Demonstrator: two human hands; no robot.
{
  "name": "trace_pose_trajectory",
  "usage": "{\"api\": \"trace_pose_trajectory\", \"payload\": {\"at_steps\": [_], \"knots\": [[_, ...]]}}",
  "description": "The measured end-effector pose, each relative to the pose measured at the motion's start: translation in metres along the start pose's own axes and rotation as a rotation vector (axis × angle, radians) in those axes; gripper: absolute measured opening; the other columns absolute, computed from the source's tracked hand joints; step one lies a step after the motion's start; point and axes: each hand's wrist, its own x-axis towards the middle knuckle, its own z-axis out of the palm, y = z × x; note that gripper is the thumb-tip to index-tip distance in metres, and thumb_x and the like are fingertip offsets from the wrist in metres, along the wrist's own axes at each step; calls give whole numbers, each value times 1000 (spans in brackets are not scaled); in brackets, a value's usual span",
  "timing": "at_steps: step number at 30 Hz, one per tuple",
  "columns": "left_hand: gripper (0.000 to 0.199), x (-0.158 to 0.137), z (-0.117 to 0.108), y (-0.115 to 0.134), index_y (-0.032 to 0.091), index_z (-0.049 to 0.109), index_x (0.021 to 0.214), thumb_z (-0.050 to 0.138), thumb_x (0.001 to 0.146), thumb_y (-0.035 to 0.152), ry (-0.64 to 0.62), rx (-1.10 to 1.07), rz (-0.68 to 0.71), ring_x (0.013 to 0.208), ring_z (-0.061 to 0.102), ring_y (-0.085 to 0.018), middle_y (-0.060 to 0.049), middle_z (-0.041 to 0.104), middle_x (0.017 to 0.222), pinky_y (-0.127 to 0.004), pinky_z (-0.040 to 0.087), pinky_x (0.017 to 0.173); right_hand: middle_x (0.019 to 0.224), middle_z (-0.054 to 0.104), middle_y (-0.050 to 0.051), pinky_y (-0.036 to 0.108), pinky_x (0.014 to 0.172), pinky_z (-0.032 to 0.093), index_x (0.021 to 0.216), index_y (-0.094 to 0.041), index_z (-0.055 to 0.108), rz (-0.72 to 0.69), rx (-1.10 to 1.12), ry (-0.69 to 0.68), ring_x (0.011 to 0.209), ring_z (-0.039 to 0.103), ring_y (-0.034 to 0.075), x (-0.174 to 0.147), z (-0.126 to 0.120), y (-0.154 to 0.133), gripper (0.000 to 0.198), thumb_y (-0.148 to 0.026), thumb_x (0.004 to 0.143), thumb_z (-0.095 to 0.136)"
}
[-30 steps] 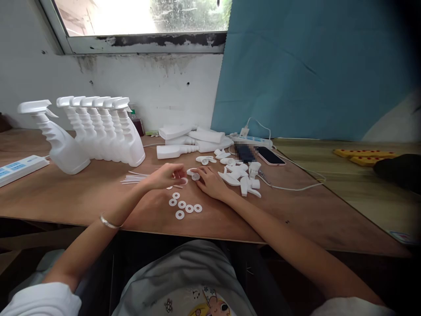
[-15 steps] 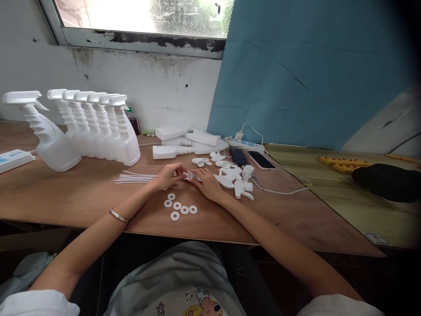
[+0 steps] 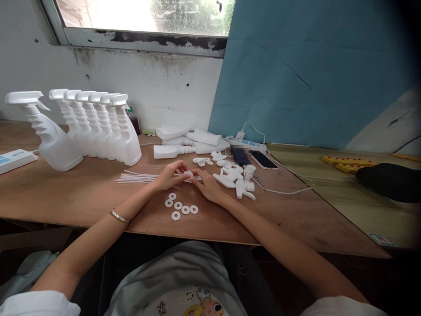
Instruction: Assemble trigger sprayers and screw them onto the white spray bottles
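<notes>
Small white plastic part (image 3: 190, 174), likely a cap or collar for a spray-trigger head, held just above the desk (image 3: 66, 193) between both hands at the middle of the work area; too small and too covered by fingers to name more closely. Left hand (image 3: 169, 175): fingers curled, tips pinching the part from its left side. Right hand (image 3: 205, 184): palm down, fingertips meeting the left hand's on the same part. Flat white ring washers (image 3: 181, 207), six or so, lie loose on the desk just in front of the hands. Thin white dip tubes (image 3: 133, 177) lie in a bundle to the left of the left hand. Loose white trigger-sprayer parts (image 3: 235, 177) are heaped to the right of the right hand. Finished white spray bottles (image 3: 98, 127) stand in a row at back left, one more (image 3: 49, 131) apart from the row; empty bottles (image 3: 187, 142) lie on their sides at back centre. Also present: power strip (image 3: 250, 144), smartphone (image 3: 262, 159) with cable. Step in hand, as judged: seating or checking a small fitting in the pinched part. Next move, as judged, calls for a steady two-handed pinch and a free fingertip to lift one washer cleanly from the group.
</notes>
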Motion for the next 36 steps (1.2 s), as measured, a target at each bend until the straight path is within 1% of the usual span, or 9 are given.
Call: {"api": "trace_pose_trajectory", "payload": {"at_steps": [6,11,13,18,22,24,29,33,36], "knots": [[30,2,-2,-4,16,51,83,56,75,45,-81,-61,14,77,56,-14,-2,58,83,-28,45,74,99,63,6,33,79,44,114,-22,46,14,113,6,92,59,18,-1,0,-1,30,-37,89,39],[35,2,-3,-9,17,48,82,65,66,43,-141,-34,-46,69,55,-13,0,58,74,-25,45,65,98,63,4,29,73,45,108,-22,47,33,139,9,78,61,15,-1,0,0,23,-32,90,38],[34,1,-3,-8,17,47,81,66,66,41,-153,-11,-54,68,55,-13,1,58,74,-24,44,63,98,63,4,29,72,45,104,-22,49,27,119,18,77,61,15,-1,1,1,19,-30,90,39],[31,0,-4,-6,17,48,78,65,67,40,-136,22,-10,67,54,-12,1,58,74,-24,45,66,94,62,3,26,68,44,97,-21,50,-47,23,14,79,60,15,-2,-2,-1,15,-29,88,42],[31,0,-5,-7,16,51,73,66,66,42,-123,67,56,65,53,-11,1,58,71,-23,45,67,95,61,4,25,67,44,96,-22,52,-108,-61,10,77,58,16,-2,-5,-4,18,-35,84,49],[30,0,-5,-7,15,53,72,65,67,42,-121,93,69,64,52,-10,1,59,71,-22,45,67,94,61,4,25,68,43,96,-21,53,-116,-75,9,77,58,16,-2,-6,-4,19,-36,84,49],[28,0,-3,-8,14,57,72,66,67,40,-102,114,73,63,53,-9,0,61,71,-19,44,63,95,61,4,26,71,44,97,-21,55,-104,-78,-8,81,59,16,-1,-5,1,17,-30,87,46],[26,0,-2,-8,13,59,68,68,65,38,-71,125,73,58,51,-9,0,61,64,-17,41,58,96,60,4,25,70,43,97,-22,56,-119,-84,-20,79,58,15,0,-5,3,16,-28,86,47],[22,0,-2,-8,12,60,64,66,67,33,-66,115,92,55,50,-8,-1,61,60,-16,40,55,97,60,4,25,68,43,96,-21,57,-133,-85,-25,77,57,15,0,-5,3,16,-28,87,46]]}}
